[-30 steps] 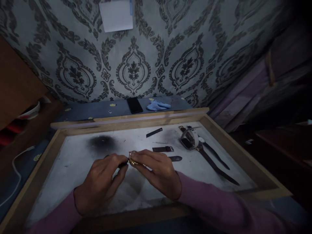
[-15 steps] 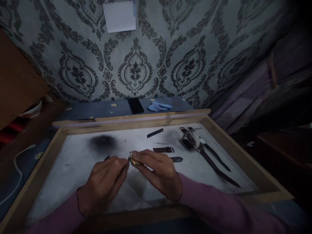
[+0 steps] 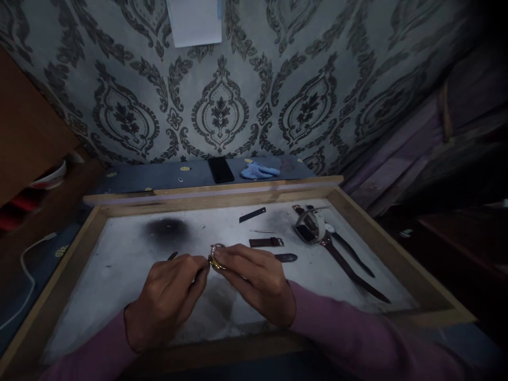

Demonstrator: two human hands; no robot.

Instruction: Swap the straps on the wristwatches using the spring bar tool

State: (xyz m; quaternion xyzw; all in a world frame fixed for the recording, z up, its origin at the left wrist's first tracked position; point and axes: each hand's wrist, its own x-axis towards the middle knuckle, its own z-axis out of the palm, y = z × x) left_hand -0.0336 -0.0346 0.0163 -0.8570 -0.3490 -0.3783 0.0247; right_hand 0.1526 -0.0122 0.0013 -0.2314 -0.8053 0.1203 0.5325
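Between the thumb and fingers of my right hand [image 3: 254,278] is a gold-coloured watch case [image 3: 217,257], held on edge above the tray. My left hand [image 3: 170,293] is closed in a pinch right at the case's left side. A dark tip [image 3: 172,255] shows behind its knuckles; whether it belongs to what I pinch is hidden. Beyond my right hand lie a short dark brown strap piece with a buckle [image 3: 266,242] and a dark strap end [image 3: 286,257]. A thin metal tool [image 3: 262,231] and a flat dark blade-like strip [image 3: 252,215] rest farther back.
A wooden-framed tray [image 3: 214,196] with a whitish bottom surrounds the work. Several watches with straps, one a square-faced watch [image 3: 305,233], lie at its right. Behind the frame are a black phone [image 3: 221,170] and a blue cloth [image 3: 260,170]. A white cable [image 3: 29,275] runs at left.
Both hands stay almost in place around the watch case, with only a slight shift. The whole view has moved very little, and the things in the tray lie as before.
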